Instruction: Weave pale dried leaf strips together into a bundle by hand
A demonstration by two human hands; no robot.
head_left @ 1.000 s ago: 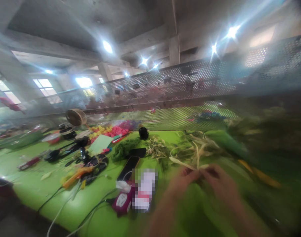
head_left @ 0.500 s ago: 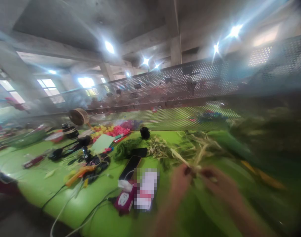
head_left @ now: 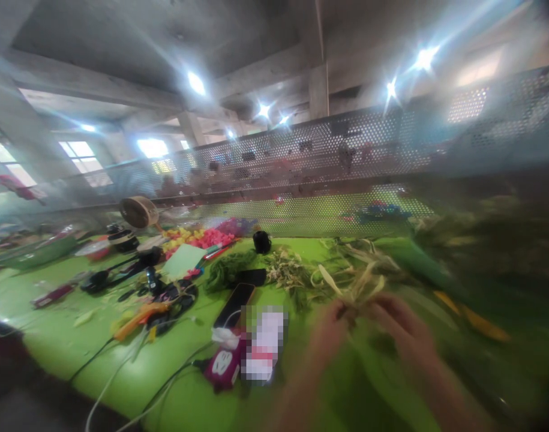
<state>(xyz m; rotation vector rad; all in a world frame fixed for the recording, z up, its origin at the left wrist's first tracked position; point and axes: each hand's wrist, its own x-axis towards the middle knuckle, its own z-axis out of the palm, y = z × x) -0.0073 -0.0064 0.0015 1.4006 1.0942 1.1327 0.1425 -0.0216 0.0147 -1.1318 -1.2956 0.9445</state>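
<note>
Both hands meet over the right part of the green table [head_left: 134,384]. My left hand [head_left: 330,330] is closed on the lower end of a bunch of pale green leaf strips [head_left: 357,291]. From the right, my right hand [head_left: 398,321] pinches the same bunch, its fingers close to the left ones. The strips fan out upward between the hands; their lower part is blurred. Beyond them lie more loose strips [head_left: 373,255] and a heap of small pale pieces [head_left: 285,267].
Left of my hands are a lit phone [head_left: 265,345], a dark phone [head_left: 236,305], a purple power socket [head_left: 222,363] with cables and an orange glue gun [head_left: 141,318]. A perforated metal partition [head_left: 301,180] runs behind. Dark green bundles [head_left: 494,252] stand at the right.
The strips between my hands now spread wider, with another tip sticking up at the right. My right hand has shifted slightly upward. The whole view has shifted a little.
</note>
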